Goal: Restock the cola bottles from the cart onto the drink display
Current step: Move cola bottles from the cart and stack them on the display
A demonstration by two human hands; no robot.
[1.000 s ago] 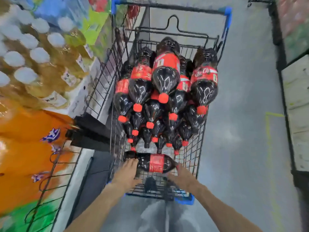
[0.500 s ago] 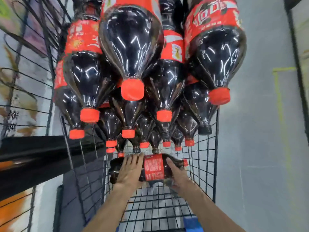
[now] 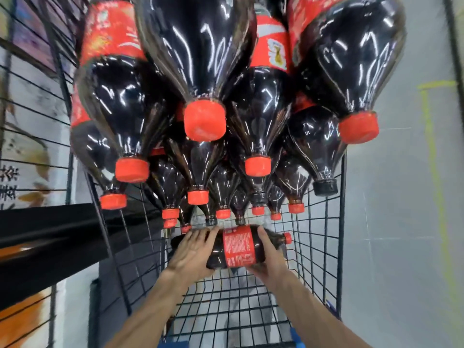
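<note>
Head view shows your two hands on one cola bottle [image 3: 237, 247] that lies on its side at the near end of the cart [image 3: 324, 237], cap pointing to the right wall of the cart. Your left hand [image 3: 193, 254] lies over the bottom half of the bottle with fingers nearly straight across it. Your right hand [image 3: 270, 259] has its grip curled round the shoulder of the bottle, thumb on top beside the red label. Compared with half a second ago, the bottle sits a little higher and its near side is off the wire floor, and your head has come closer, so the stacked bottles [image 3: 200, 71] fill more of the picture. They lie with their caps toward you, just behind the bottle you hold. A black shelf edge [image 3: 50, 237] is left of the cart.
</note>
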